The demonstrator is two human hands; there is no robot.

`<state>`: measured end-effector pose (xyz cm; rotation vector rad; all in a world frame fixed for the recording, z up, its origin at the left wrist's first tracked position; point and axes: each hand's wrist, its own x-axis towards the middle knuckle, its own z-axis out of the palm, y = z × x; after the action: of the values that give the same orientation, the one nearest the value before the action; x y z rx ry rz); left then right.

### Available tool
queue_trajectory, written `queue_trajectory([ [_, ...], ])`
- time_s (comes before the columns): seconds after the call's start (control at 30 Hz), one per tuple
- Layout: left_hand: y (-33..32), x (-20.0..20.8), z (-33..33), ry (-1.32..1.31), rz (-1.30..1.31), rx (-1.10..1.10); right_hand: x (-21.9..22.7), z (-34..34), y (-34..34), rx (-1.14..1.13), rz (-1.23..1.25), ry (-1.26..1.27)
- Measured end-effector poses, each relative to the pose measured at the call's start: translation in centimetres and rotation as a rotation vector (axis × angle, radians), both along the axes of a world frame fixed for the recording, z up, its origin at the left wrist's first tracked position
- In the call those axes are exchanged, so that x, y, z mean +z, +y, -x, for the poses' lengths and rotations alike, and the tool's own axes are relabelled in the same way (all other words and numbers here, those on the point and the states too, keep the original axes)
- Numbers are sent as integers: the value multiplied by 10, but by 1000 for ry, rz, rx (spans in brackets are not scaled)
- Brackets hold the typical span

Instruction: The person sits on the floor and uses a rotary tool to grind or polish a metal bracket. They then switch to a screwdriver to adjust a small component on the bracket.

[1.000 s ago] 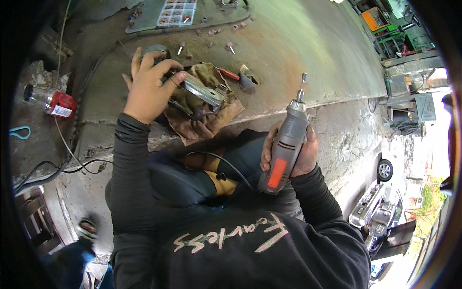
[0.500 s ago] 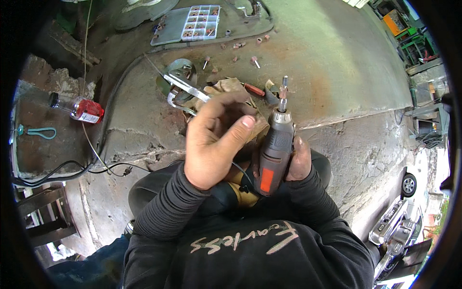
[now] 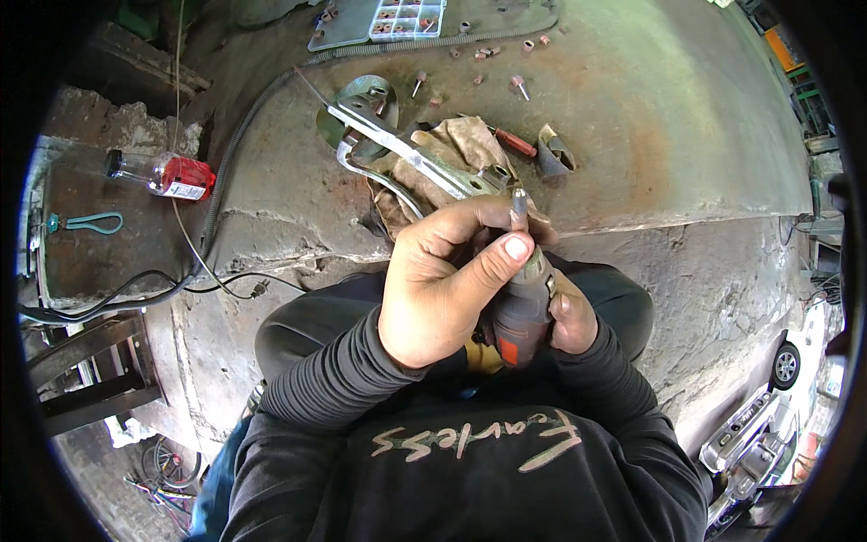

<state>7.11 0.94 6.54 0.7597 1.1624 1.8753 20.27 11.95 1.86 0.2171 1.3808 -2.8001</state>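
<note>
Several small bits [image 3: 519,86] lie scattered across the worn, rust-stained work surface [image 3: 695,144]; a car wheel [image 3: 786,365] shows far right. Above the person's lap, the right hand [image 3: 574,314] grasps the dark rotary tool [image 3: 521,314] by its rounded body, while the left hand [image 3: 441,289] closes thumb and fingers around its narrow front end. One shiny metal frame [image 3: 411,154] rests on crumpled brown cloth [image 3: 459,144].

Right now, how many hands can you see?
2: the right hand grips the tool; the left hand is at its front end. Some fingers are hidden.
</note>
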Motion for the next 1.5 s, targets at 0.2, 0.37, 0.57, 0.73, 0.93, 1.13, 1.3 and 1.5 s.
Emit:
queue_trajectory([
  [0.2, -3, 0, -1, 48, -53, -24, -9, -5, 3, 11, -48, -16],
  [0.37, -5, -1, 0, 120, -109, -39, -11, -7, 1, -14, -55, 4],
  [0.57, -7, 2, 0, 165, -120, -20, -7, -7, 1, -68, -169, 9],
  [0.73, -10, 6, -3, 151, -54, -4, -9, -5, 1, -98, -263, 50],
  [0.93, -7, 0, -3, 180, -122, 31, -13, -2, 0, -174, -397, 97],
  [1.13, -7, -3, 1, 340, -166, 130, -13, -3, 0, -180, -441, 70],
  [1.3, -5, -3, 7, 412, -198, 148, -10, -2, 1, -145, -481, 23],
  [1.5, -8, -1, 7, 305, -191, 163, -9, -2, -3, -192, -586, 42],
])
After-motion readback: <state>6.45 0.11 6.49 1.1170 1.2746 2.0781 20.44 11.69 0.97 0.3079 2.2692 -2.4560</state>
